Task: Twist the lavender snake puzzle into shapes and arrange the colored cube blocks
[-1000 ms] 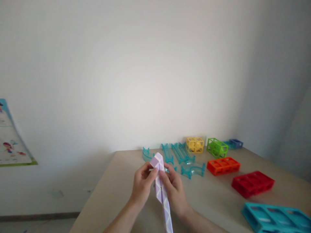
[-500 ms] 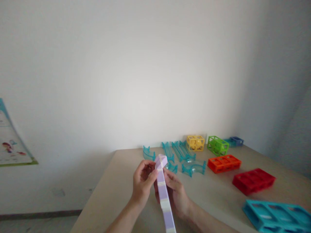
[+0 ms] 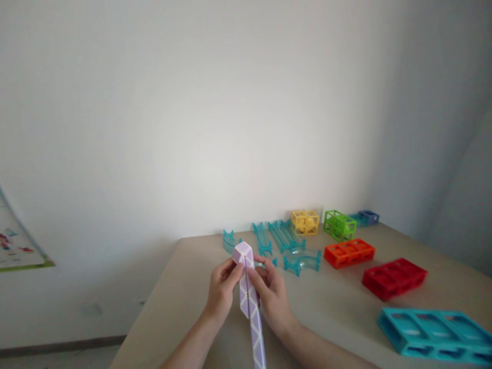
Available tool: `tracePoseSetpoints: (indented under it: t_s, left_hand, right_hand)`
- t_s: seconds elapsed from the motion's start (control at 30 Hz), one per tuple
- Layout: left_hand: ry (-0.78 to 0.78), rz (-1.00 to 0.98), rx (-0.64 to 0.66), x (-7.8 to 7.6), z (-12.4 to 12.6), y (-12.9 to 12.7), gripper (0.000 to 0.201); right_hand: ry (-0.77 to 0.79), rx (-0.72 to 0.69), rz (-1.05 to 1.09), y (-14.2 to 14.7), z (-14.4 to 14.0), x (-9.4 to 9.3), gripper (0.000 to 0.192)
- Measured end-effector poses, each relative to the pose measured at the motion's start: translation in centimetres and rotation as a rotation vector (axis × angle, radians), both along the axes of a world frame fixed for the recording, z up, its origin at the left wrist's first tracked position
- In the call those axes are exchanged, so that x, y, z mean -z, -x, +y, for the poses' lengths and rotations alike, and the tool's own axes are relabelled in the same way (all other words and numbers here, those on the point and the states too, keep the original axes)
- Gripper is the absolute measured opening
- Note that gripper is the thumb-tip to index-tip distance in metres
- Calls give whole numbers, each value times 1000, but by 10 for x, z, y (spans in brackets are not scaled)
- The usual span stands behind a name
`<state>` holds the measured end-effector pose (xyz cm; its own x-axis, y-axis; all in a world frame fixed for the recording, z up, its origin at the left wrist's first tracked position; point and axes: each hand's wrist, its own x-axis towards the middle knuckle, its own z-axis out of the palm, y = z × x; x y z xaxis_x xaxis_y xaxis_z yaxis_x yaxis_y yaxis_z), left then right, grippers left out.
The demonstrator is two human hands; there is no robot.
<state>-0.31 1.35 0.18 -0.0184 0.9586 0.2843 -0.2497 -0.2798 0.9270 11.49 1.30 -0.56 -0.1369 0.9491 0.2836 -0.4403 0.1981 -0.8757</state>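
Observation:
A purple and white snake puzzle (image 3: 254,323) made of wedge segments is held up over the table between both hands. Its far end is folded into a compact head, and a short length lies side by side with the long tail, which runs down past the bottom of the view. My left hand (image 3: 222,289) pinches the folded part from the left, thumb on top. From the right, my right hand (image 3: 271,294) grips the same part, its thumb on the upper face and its other fingers partly hidden behind.
Clear teal track pieces (image 3: 286,237) lie behind the hands. A yellow cube frame (image 3: 305,223) and a green one (image 3: 340,225) stand near the wall. Orange (image 3: 349,253), red (image 3: 394,279) and teal (image 3: 438,334) frame blocks line the right side of the table (image 3: 169,307).
The snake puzzle has been folded and turned: a second short strip now lies alongside the long one, and its triangle pattern faces up. Both thumbs now press on it. The view has shifted slightly.

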Motion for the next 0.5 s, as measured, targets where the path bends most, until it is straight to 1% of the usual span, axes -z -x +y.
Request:
tracePoseSetpoints:
  t_s: [0.17, 0.3, 0.43, 0.5]
  left_hand:
    - [10, -5, -41, 4, 2, 2, 26]
    - [7, 19, -98, 3, 3, 2, 26]
    - [7, 137, -258, -4, 4, 2, 28]
    - [20, 200, -309, -8, 3, 3, 29]
  right_hand:
    - [-14, -28, -41, -3, -1, 0, 44]
    - [-6, -88, -58, -3, 0, 1, 44]
    - [11, -224, -103, 0, -4, 1, 48]
    - [29, -315, -122, 3, -6, 1, 50]
